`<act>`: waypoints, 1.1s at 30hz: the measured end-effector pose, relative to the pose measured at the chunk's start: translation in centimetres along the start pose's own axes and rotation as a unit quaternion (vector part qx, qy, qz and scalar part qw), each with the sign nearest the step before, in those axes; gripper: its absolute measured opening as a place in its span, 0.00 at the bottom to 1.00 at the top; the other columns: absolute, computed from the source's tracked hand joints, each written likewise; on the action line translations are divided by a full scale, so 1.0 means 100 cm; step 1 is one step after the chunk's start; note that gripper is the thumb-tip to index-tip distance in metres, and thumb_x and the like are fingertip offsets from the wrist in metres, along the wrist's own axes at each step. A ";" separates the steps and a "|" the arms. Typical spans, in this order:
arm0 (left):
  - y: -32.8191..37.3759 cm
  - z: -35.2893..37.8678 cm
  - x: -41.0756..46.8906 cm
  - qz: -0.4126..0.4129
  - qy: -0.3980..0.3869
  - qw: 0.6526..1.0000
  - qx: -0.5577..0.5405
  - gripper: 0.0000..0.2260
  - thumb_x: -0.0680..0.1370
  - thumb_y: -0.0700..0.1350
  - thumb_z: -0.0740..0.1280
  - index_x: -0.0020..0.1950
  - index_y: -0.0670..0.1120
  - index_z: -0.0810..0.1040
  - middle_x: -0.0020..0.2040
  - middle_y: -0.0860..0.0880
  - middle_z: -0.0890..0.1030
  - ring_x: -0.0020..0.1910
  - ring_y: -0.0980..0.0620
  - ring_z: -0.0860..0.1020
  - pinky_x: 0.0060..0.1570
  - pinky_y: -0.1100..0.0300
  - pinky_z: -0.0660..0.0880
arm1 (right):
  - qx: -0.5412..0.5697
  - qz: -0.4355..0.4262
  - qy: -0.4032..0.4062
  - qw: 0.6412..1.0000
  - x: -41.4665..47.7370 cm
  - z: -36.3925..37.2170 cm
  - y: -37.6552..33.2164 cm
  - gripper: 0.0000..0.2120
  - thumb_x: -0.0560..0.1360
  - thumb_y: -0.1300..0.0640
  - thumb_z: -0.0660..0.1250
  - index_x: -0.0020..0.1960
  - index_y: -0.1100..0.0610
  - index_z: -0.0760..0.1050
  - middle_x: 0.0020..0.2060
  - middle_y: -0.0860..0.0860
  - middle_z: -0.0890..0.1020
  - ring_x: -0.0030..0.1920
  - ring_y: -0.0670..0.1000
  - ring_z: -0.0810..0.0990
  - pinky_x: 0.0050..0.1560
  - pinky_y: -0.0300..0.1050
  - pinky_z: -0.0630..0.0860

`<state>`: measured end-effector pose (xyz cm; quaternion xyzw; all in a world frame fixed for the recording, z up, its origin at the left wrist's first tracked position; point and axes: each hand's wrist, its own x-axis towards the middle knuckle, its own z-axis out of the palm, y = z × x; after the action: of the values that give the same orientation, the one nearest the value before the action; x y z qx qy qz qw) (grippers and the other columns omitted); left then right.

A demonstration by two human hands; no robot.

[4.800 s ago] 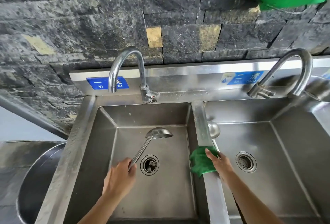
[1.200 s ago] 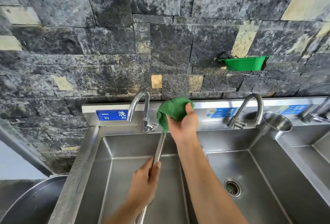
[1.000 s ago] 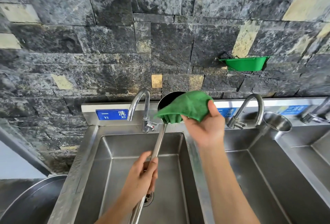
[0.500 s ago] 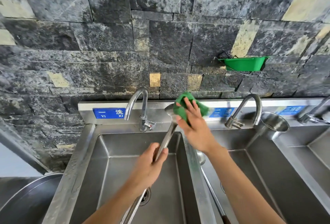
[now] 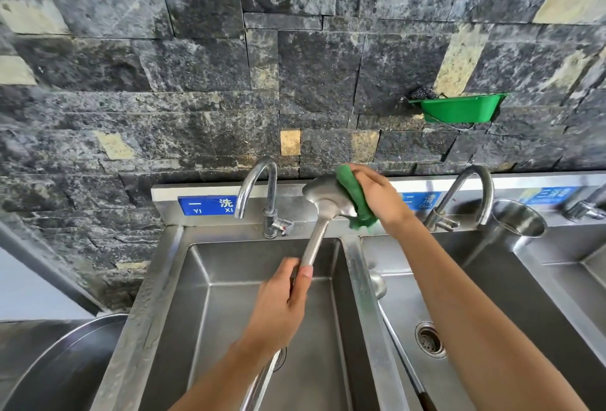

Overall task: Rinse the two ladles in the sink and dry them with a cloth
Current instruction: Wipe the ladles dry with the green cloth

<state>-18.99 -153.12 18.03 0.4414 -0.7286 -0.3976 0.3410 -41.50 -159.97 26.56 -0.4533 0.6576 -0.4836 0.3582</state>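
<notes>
While a person stands at a steel sink, they dry one ladle with a green cloth.

Nearest the viewer, the left hand (image 5: 283, 305) is clenched around the long handle of the ladle (image 5: 323, 210), holding it tilted up and away over the left basin (image 5: 203, 296), probably so that drips fall into the basin. Just beyond, the second ladle (image 5: 377, 284) lies with its bowl against the divider (image 5: 364, 279) and its handle running down into the right basin (image 5: 485, 266), seemingly waiting its turn. Farther off, the right hand (image 5: 377, 196) presses the bunched cloth (image 5: 355, 199) against the right side of the raised bowl, fingers closed on the fabric. Behind stand two taps, with no water seen running, a steel cup (image 5: 516, 222) and a green tray (image 5: 459, 108) on the stone wall.
</notes>
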 end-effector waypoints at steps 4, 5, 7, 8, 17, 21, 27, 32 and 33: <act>-0.002 -0.013 0.009 0.033 0.003 0.997 0.066 0.12 0.82 0.55 0.57 0.43 0.50 0.67 0.27 0.46 0.69 0.25 0.49 0.66 0.29 0.53 0.66 | -0.116 -0.210 0.123 0.963 -0.022 0.030 0.035 0.18 0.82 0.47 0.61 0.69 0.51 0.77 0.69 0.52 0.75 0.69 0.46 0.71 0.74 0.44 0.66; -0.004 -0.015 0.009 0.046 -0.002 0.995 0.084 0.12 0.82 0.55 0.57 0.44 0.49 0.67 0.29 0.45 0.70 0.25 0.48 0.67 0.29 0.54 0.66 | -0.191 -0.268 0.136 0.934 -0.024 0.035 0.036 0.20 0.81 0.45 0.61 0.69 0.52 0.77 0.71 0.55 0.74 0.72 0.50 0.69 0.76 0.48 0.64; -0.007 -0.017 0.007 0.064 -0.016 0.992 0.111 0.11 0.82 0.55 0.57 0.46 0.49 0.68 0.29 0.47 0.70 0.26 0.47 0.67 0.28 0.60 0.63 | -0.332 -0.339 0.132 0.870 -0.019 0.042 0.031 0.22 0.78 0.41 0.64 0.67 0.50 0.79 0.70 0.56 0.75 0.71 0.58 0.72 0.73 0.55 0.67; -0.007 -0.017 0.005 0.069 -0.024 0.990 0.118 0.10 0.82 0.55 0.58 0.46 0.50 0.69 0.29 0.50 0.70 0.26 0.48 0.68 0.27 0.63 0.62 | -0.386 -0.327 0.109 0.856 -0.016 0.044 0.022 0.22 0.76 0.40 0.65 0.65 0.48 0.80 0.68 0.55 0.77 0.68 0.60 0.74 0.70 0.57 0.70; -0.009 -0.030 -0.007 0.069 -0.028 0.990 0.122 0.09 0.81 0.53 0.61 0.41 0.55 0.67 0.26 0.54 0.68 0.25 0.54 0.65 0.27 0.65 0.61 | -0.071 0.130 -0.131 0.980 0.031 -0.006 -0.019 0.17 0.76 0.39 0.66 0.52 0.52 0.83 0.46 0.54 0.85 0.48 0.55 0.83 0.57 0.55 0.78; -0.005 -0.040 0.004 0.070 -0.012 0.989 0.131 0.09 0.81 0.53 0.61 0.42 0.52 0.69 0.25 0.53 0.67 0.25 0.52 0.65 0.27 0.66 0.61 | 0.155 0.049 -0.017 0.987 0.012 0.005 0.010 0.11 0.80 0.50 0.65 0.49 0.51 0.86 0.46 0.50 0.86 0.50 0.54 0.83 0.53 0.46 0.77; 0.002 -0.041 0.020 0.084 0.007 0.983 0.160 0.10 0.81 0.52 0.61 0.43 0.50 0.68 0.25 0.53 0.69 0.27 0.49 0.67 0.27 0.65 0.62 | -0.271 -0.301 0.171 0.898 -0.020 0.054 0.020 0.24 0.78 0.40 0.63 0.70 0.49 0.76 0.72 0.57 0.72 0.75 0.60 0.67 0.76 0.57 0.63; 0.008 -0.037 0.014 0.093 0.014 0.986 0.140 0.10 0.81 0.53 0.61 0.40 0.55 0.67 0.26 0.54 0.70 0.26 0.49 0.66 0.27 0.69 0.62 | -0.421 -0.211 0.095 0.877 -0.002 0.053 -0.036 0.23 0.69 0.33 0.65 0.59 0.42 0.80 0.62 0.49 0.82 0.62 0.60 0.79 0.63 0.58 0.76; 0.009 -0.037 0.013 0.094 0.021 0.986 0.133 0.11 0.81 0.53 0.61 0.40 0.54 0.66 0.26 0.52 0.68 0.26 0.48 0.64 0.27 0.69 0.62 | -0.402 -0.182 0.056 0.896 0.004 0.047 -0.047 0.23 0.71 0.31 0.62 0.58 0.42 0.81 0.57 0.47 0.84 0.57 0.57 0.82 0.60 0.55 0.79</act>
<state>-16.65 -155.05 20.64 0.4209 -0.8059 -0.2535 0.3303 -36.19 -162.36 29.79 -0.6425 0.7209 -0.2593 0.0138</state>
